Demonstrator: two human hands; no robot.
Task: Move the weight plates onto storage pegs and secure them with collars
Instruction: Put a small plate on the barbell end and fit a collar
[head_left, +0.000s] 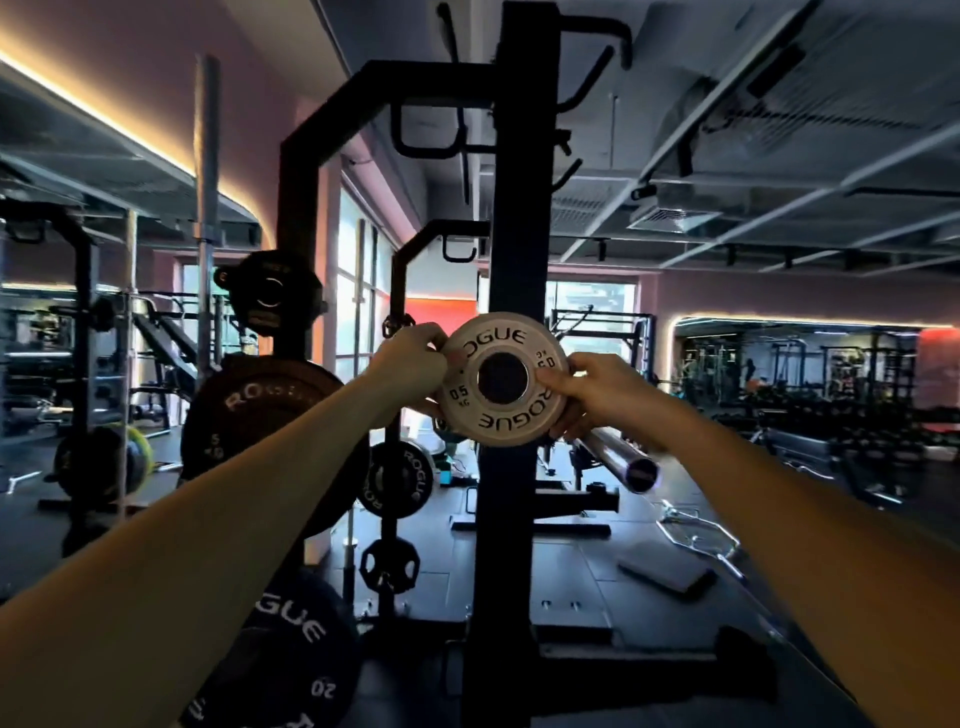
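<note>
Two hands (415, 358) (602, 395) gripping round white plate (501, 379) — matte, black-lettered

The white plate (503, 379) is covering a part of the black post (511, 364) behind it, so it is not possible to tell whether a peg is passing through its centre hole. The left hand (413, 364) and the right hand (605, 397) are hiding the plate's two side edges; the fingers behind it are not showing. The right hand is also hiding the near part of the steel bar (618, 457). The left forearm is covering much of the big dark plate (249, 410), and its lettering is blurring. The bottom edge is cutting off the black plate (291, 660) at the lower left. The far machines on the right are too dark and small to tell.
</note>
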